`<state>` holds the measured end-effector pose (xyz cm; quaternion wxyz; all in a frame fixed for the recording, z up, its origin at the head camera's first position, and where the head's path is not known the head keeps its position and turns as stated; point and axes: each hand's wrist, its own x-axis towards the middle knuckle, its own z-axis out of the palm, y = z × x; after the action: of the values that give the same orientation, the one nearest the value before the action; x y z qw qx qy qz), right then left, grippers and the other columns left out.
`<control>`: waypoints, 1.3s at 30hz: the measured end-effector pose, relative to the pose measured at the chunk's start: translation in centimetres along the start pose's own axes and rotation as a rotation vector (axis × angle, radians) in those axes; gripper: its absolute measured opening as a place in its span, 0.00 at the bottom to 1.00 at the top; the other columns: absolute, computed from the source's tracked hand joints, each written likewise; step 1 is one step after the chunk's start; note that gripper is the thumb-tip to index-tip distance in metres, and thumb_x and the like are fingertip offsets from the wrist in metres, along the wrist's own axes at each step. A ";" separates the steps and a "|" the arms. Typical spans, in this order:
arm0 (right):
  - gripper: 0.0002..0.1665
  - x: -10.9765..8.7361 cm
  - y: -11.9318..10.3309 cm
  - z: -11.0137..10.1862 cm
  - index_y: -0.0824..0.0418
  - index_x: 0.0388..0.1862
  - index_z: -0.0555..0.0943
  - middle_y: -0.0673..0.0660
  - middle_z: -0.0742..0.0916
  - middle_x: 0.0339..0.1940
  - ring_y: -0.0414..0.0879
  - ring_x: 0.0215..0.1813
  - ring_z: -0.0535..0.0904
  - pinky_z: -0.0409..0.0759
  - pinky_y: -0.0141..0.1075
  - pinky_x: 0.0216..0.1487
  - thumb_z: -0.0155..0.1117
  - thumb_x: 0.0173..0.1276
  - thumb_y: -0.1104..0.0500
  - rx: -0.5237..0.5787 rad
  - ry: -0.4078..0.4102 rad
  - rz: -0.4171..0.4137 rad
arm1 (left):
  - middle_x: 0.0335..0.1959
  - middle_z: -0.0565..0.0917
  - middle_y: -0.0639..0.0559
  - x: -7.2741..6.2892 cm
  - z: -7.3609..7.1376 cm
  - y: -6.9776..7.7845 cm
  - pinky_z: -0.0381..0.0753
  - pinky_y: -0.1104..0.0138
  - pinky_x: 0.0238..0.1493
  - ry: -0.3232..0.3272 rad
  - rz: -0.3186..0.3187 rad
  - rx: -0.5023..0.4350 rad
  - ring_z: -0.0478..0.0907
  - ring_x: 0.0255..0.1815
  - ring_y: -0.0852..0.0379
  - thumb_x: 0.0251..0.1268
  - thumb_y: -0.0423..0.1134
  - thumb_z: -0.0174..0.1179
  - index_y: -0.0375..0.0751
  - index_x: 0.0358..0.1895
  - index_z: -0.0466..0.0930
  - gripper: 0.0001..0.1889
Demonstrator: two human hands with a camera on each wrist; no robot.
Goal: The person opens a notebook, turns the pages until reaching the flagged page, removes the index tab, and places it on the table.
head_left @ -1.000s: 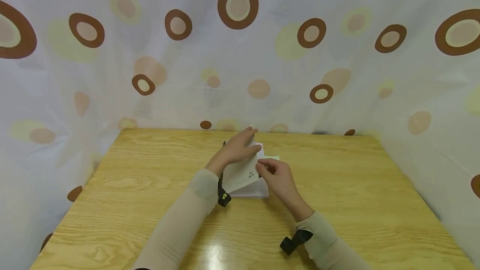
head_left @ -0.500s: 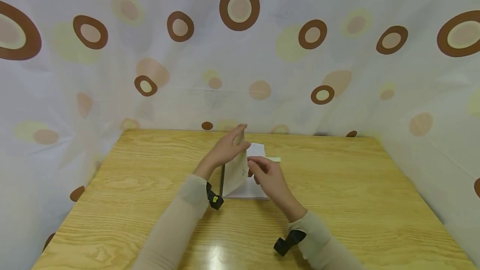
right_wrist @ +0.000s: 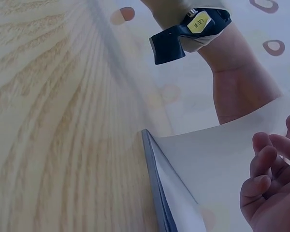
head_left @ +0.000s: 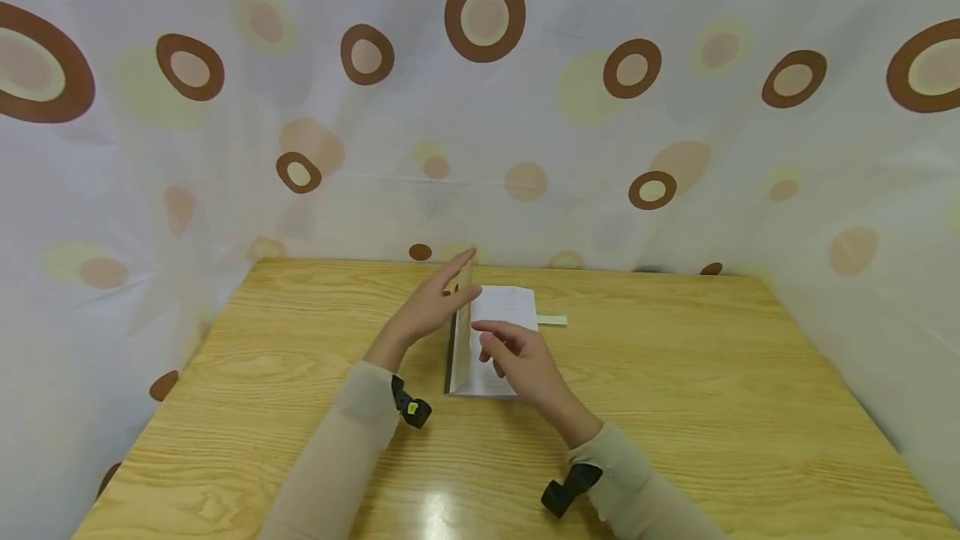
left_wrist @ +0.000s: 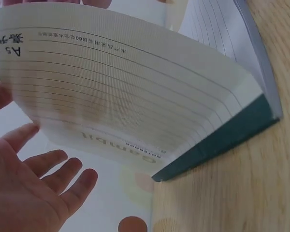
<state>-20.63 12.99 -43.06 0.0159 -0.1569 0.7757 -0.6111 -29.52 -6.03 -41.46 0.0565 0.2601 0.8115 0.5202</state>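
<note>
A notebook (head_left: 504,307) lies on the table with lined paper showing. One of its leaves (left_wrist: 111,72) stands nearly upright, bowed, with printed lines and mirrored lettering. A dark green spine edge (left_wrist: 217,137) runs along its left side. My left hand (head_left: 427,307) is at that leaf's upper part, its fingers mostly straight and spread, with the thumb near the leaf's edge. My right hand (head_left: 525,361) hovers over the lined page, index finger reaching toward the raised leaf and the others loosely bent. Whether the index finger touches the leaf I cannot tell.
A pale green strip (head_left: 552,320) sticks out from the notebook's right side. The wooden table (head_left: 675,373) extends around it. Behind rises a white sheet (head_left: 360,123) patterned with brown rings. Each wrist carries a black camera (head_left: 572,490).
The raised leaf has swung leftward from lying over the page to nearly upright, uncovering the lined paper. Both hands have moved left with it, and the right hand's pinch has loosened.
</note>
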 end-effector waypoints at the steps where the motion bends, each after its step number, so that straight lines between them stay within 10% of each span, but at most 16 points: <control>1: 0.18 0.0 0.0 0.1 0.64 0.61 0.81 0.64 0.83 0.31 0.42 0.23 0.70 0.70 0.32 0.28 0.55 0.78 0.60 -0.008 -0.010 0.001 | 0.79 0.53 0.57 -0.2 -0.2 -0.1 0.58 0.44 0.70 0.007 0.004 0.001 0.51 0.78 0.47 0.76 0.54 0.51 0.61 0.79 0.52 0.33; 6: 0.19 0.0 -0.2 0.5 0.65 0.64 0.78 0.63 0.83 0.32 0.41 0.23 0.70 0.72 0.32 0.28 0.53 0.78 0.62 -0.030 -0.066 0.008 | 0.78 0.56 0.61 -1.0 -1.0 -0.3 0.60 0.49 0.70 0.036 0.015 0.010 0.51 0.77 0.57 0.77 0.56 0.49 0.63 0.76 0.59 0.28; 16: 0.20 -0.6 -2.8 0.5 0.70 0.63 0.78 0.61 0.84 0.32 0.40 0.23 0.72 0.74 0.32 0.29 0.57 0.76 0.64 -0.108 -0.082 -0.014 | 0.78 0.58 0.49 -3.0 -2.4 0.0 0.61 0.46 0.70 0.048 0.021 0.008 0.54 0.77 0.45 0.77 0.53 0.50 0.52 0.78 0.58 0.31; 23: 0.18 1.2 1.7 -0.3 0.60 0.60 0.82 0.54 0.84 0.33 0.45 0.29 0.75 0.73 0.32 0.29 0.63 0.73 0.58 -0.203 0.001 -0.025 | 0.77 0.57 0.38 -5.2 -3.1 3.5 0.59 0.44 0.69 0.054 -0.012 -0.005 0.55 0.75 0.37 0.79 0.40 0.50 0.38 0.77 0.57 0.28; 39: 0.19 3.2 2.6 -3.4 0.66 0.57 0.83 0.54 0.82 0.35 0.48 0.36 0.77 0.76 0.33 0.34 0.66 0.70 0.60 -0.304 0.090 -0.077 | 0.77 0.57 0.43 -6.1 -4.2 -0.6 0.69 0.49 0.65 0.064 -0.048 -0.035 0.60 0.73 0.41 0.76 0.40 0.55 0.42 0.78 0.56 0.32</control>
<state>-25.00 15.87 -44.09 -0.0663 -0.1597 0.8525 -0.4933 -26.06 -12.55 -41.21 0.0477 0.2227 0.8098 0.5407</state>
